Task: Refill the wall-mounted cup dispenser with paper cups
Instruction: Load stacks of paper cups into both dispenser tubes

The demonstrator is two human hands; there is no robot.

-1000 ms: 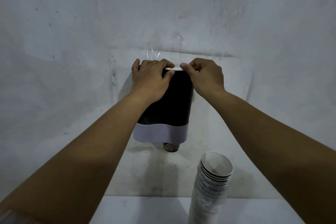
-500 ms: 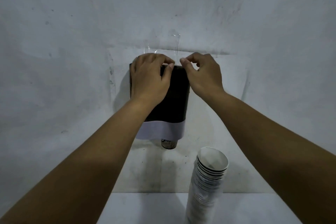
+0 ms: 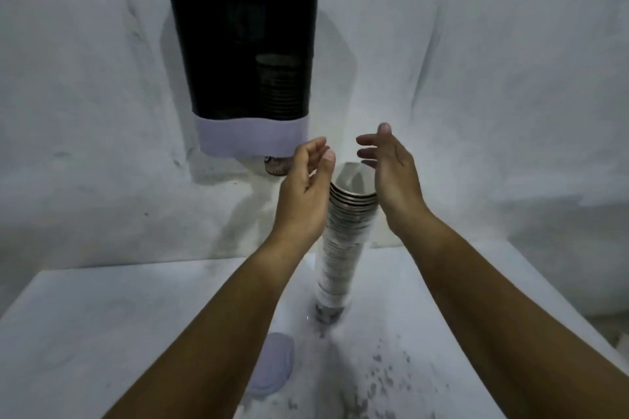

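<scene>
Two bare hands up near the top of a tall stack of paper cups (image 3: 340, 248). Left hand (image 3: 306, 184) just left of the stack's rim, fingers bent a little and spread, holding nothing. Right hand (image 3: 391, 173) just right of the rim, fingers straight and loose, also holding nothing. Hard to say if either palm touches the cups; looks like a small gap on each side. Stack standing on a white table (image 3: 102, 333), leaning a bit, its open mouth facing up between the hands. Up on the white wall (image 3: 476, 78), a dark cup dispenser (image 3: 238, 51) with a pale band along the bottom. Some cups inside it, seen dimly through the dark front on the right side. Bottom of one cup (image 3: 276, 166) poking out under the pale band. Flat on the table near the left arm, a round pale lid (image 3: 274, 367). Dark specks scattered over the table on the right.
</scene>
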